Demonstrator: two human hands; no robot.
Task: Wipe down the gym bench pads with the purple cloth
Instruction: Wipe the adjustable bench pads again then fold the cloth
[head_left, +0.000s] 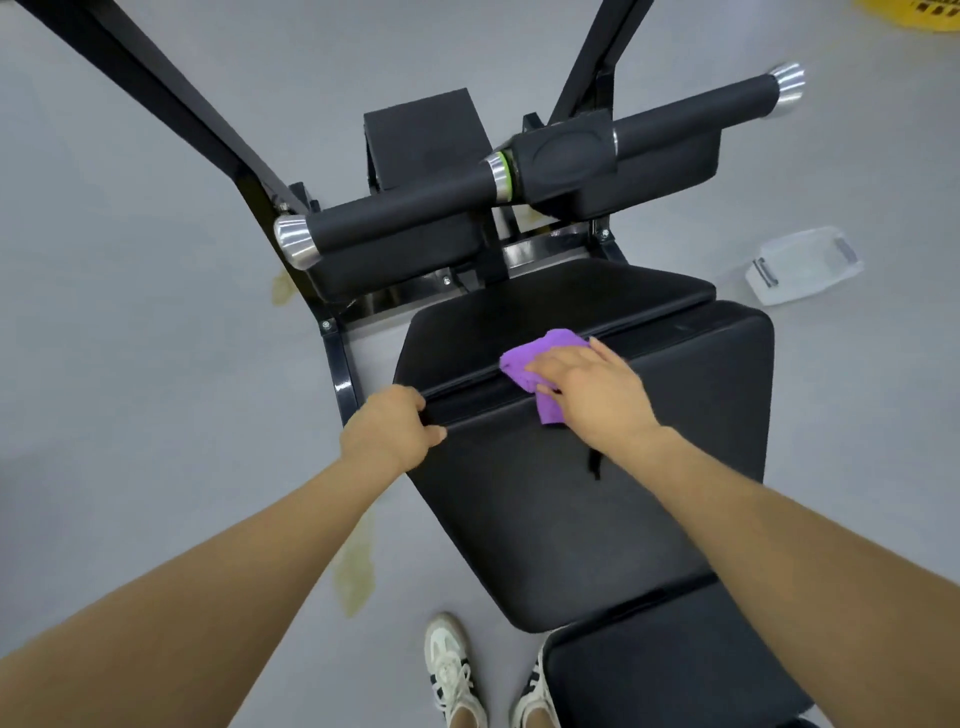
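Two hands at work: right hand lies flat, fingers spread, pressing the purple cloth into the seam between bench pads; left hand grips the pad's left edge. Cloth looks soft, light, bunching easily — best held down under a flat palm.

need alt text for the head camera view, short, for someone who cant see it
Seen from above, a person's right hand presses a purple cloth onto the seam between two black gym bench pads, while the left hand grips the pad's edge. Padded rollers lie beyond, over grey floor.
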